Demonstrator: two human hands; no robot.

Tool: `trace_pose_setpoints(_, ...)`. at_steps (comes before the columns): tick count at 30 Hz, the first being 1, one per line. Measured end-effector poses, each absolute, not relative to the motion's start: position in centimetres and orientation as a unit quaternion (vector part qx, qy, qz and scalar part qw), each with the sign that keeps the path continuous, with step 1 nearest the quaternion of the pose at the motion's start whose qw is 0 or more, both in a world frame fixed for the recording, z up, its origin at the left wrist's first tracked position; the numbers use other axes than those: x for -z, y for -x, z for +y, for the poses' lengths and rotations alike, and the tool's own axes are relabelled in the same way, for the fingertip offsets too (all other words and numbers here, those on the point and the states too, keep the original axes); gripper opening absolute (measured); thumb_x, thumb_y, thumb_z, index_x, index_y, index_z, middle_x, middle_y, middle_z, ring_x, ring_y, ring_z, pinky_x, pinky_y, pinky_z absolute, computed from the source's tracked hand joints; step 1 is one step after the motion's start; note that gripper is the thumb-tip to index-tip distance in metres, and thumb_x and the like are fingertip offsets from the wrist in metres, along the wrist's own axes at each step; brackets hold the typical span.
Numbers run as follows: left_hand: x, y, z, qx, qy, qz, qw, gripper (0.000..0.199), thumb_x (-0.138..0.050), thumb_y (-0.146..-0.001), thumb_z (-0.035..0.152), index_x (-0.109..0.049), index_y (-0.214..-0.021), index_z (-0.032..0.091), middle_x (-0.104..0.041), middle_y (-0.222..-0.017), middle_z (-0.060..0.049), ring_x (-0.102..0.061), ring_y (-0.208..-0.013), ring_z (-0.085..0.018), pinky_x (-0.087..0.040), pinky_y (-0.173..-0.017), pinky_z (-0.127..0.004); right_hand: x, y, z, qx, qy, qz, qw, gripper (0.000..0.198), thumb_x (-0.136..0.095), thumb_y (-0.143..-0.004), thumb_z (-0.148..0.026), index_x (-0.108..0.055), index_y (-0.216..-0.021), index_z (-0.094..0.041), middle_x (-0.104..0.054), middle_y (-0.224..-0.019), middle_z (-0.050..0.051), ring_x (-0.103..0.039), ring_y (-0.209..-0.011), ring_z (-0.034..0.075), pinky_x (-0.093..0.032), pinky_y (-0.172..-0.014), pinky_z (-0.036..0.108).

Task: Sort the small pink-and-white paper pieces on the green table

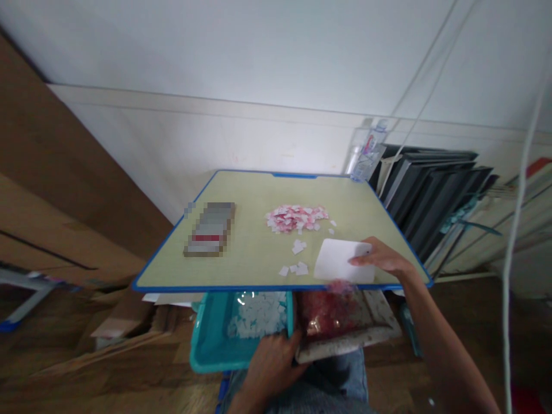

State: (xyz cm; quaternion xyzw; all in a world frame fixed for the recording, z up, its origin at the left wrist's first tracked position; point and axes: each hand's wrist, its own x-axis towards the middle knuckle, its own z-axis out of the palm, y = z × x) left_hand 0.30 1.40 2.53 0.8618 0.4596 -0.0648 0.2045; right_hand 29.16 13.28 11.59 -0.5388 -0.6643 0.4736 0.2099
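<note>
The right hand is gripping a white card over the table's near right. Below, the left hand is clasping the teal tub and red-stained tray rims, apparently steadying both; a pink-white pile is lying far left of the card.

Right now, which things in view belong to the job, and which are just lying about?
Likely in use:
flat white card in the right hand
pink and white flake heap
turquoise plastic tub beside the left hand
pale tray with red contents
yellow blue-edged tabletop

Likely lying about:
clear plastic bottle
dark flat panels
pixelated grey rectangular object
</note>
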Motion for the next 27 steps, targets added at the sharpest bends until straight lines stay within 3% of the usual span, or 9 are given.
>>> trace_pose_setpoints(17,-2.4,-0.1,1.4,0.044,-0.868,0.45,0.205,0.037,-0.045,-0.08,0.044,-0.046,-0.109,0.02,-0.059,-0.087,-0.009,-0.055,-0.078,-0.027,-0.039,-0.065,-0.034,-13.2,-28.3,10.3,-0.442,0.535,-0.693,0.196,0.027,-0.062,-0.064,-0.036,-0.055,-0.052,-0.012,-0.039,-0.043,-0.004,-0.031,-0.043,0.007,-0.023,-0.04,0.022)
trace_pose_setpoints(20,-2.5,-0.1,1.3,0.048,-0.866,0.453,0.206,0.035,-0.046,-0.08,0.042,-0.047,-0.107,0.02,-0.059,-0.087,-0.009,-0.055,-0.079,-0.027,-0.039,-0.066,-0.034,-13.5,-28.0,8.7,-0.424,0.537,-0.7,0.204,0.027,-0.058,-0.069,-0.036,-0.064,-0.061,-0.011,-0.052,-0.048,0.001,-0.04,-0.045,0.011,-0.029,-0.041,0.023)
trace_pose_setpoints(23,-2.9,-0.2,1.3,0.057,-0.861,0.458,0.211,0.034,-0.047,-0.079,0.04,-0.047,-0.107,0.021,-0.059,-0.087,-0.008,-0.054,-0.079,-0.026,-0.039,-0.067,-0.034,-13.9,-27.8,7.3,-0.419,0.511,-0.721,0.208,0.029,-0.055,-0.072,-0.037,-0.069,-0.08,-0.013,-0.065,-0.067,0.006,-0.055,-0.059,0.018,-0.042,-0.054,0.025)
trace_pose_setpoints(27,-3.2,-0.2,1.4,0.071,-0.856,0.459,0.226,0.038,-0.044,-0.08,0.043,-0.045,-0.11,0.02,-0.058,-0.089,-0.009,-0.054,-0.081,-0.027,-0.039,-0.068,-0.034,-14.2,-28.4,6.8,-0.377,0.514,-0.739,0.219,0.027,-0.054,-0.072,-0.036,-0.07,-0.082,-0.017,-0.068,-0.075,0.005,-0.06,-0.07,0.021,-0.045,-0.063,0.028)
